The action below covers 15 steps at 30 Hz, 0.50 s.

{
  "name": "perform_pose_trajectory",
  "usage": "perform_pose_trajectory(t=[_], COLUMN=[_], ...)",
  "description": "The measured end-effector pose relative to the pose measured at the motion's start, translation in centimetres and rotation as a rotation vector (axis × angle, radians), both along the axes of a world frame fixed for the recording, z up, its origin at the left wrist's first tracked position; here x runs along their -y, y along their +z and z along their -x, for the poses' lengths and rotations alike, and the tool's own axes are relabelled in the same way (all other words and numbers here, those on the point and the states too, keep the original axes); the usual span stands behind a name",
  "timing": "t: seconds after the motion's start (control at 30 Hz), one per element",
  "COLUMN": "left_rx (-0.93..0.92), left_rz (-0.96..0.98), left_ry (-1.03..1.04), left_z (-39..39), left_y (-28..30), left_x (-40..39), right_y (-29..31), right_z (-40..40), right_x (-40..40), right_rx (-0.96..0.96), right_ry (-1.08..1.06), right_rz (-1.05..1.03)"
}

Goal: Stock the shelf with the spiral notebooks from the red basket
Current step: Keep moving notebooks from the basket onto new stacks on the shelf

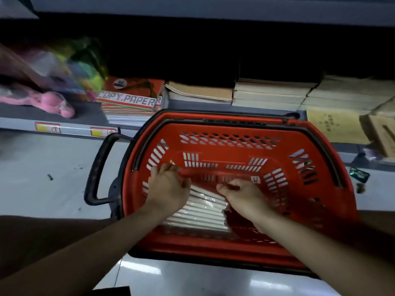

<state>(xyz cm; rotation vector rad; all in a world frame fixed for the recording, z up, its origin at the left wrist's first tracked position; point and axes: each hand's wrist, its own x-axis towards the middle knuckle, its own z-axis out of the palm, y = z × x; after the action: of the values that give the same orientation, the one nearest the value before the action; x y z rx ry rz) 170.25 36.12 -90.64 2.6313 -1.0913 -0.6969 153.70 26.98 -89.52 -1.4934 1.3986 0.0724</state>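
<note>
Glossy pale floor (53, 167) carries a red basket (235, 248) of slotted plastic below a grey shelf (19, 120). Inside lies a plastic-wrapped pack of notebooks (198, 212), red-covered with white page edges. Left hand (168, 189) and right hand (243, 197) curl their fingers around its far edge.

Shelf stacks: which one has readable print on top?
The red stack at the left, marked COPY PAPER; the tan stack and pale stacks show none.

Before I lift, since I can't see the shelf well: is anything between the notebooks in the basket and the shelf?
Only the red basket far wall stands between the wrapped notebooks and the shelf. Both hands, left hand and right hand, already touch the pack.
</note>
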Motion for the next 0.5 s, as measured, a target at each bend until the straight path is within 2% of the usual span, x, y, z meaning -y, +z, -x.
perform_pose_trajectory(t=[0.13,0.2,0.27,0.33,0.4,0.5], left_rx=[0.091,0.022,-0.122,-0.216,-0.224,-0.108], left_rz=[-0.135,-0.233,-0.196,-0.142,-0.115,-0.083], left_ry=[-0.025,-0.036,0.008,0.069,0.068,-0.004], left_z=[-2.2,-2.7,-2.6,-2.5,-2.4,-1.5], left_y=[-0.3,-0.3,-0.1,0.2,0.7,1.5], left_x=[0.5,0.7,0.7,0.9,0.9,0.4], right_y=[-3.0,-3.1,-2.9,-3.1,-2.9,-2.5], right_z=[0.6,0.7,0.5,0.4,0.2,0.3], right_x=[0.4,0.1,-0.3,-0.6,-0.8,-0.9], right_rx=[-0.061,-0.009,0.022,0.033,0.058,0.094], right_ry=[-0.04,-0.129,-0.173,-0.196,-0.264,-0.351], right_rz=[-0.152,-0.314,-0.41,-0.408,-0.394,-0.412])
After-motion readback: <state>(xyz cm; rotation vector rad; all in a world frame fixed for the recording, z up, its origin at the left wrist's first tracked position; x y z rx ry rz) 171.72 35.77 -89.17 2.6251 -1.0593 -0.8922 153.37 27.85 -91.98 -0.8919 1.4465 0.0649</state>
